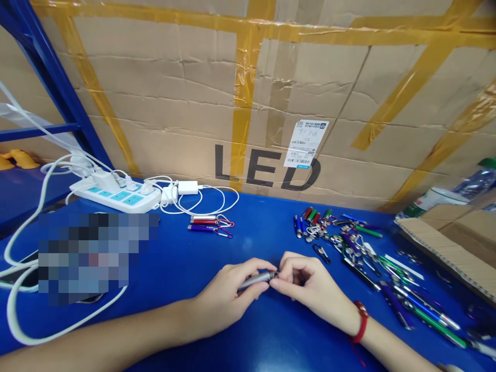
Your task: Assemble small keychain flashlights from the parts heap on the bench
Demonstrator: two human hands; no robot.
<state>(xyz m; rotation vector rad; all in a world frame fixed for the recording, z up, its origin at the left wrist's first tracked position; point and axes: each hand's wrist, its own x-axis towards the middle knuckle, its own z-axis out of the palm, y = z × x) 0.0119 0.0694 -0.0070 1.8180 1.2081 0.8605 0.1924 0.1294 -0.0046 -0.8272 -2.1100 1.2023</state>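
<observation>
My left hand [228, 294] is closed around a small silver keychain flashlight [256, 279], holding it level just above the blue table [182, 263]. My right hand [306, 284] pinches the flashlight's right end with thumb and fingertips; what it grips there is too small to make out. A red band circles my right wrist. A pile of coloured keychain flashlights [364, 248] with clips lies to the right of my hands. Two finished-looking flashlights [209, 223], one red and one purple, lie side by side behind my hands.
A white power strip [116, 196] with plugs and white cables sits at the back left. A large taped cardboard box [271, 103] marked LED forms the back wall. An open carton [442, 243] and a plastic bottle [476, 183] stand at the right. A blurred patch covers the left.
</observation>
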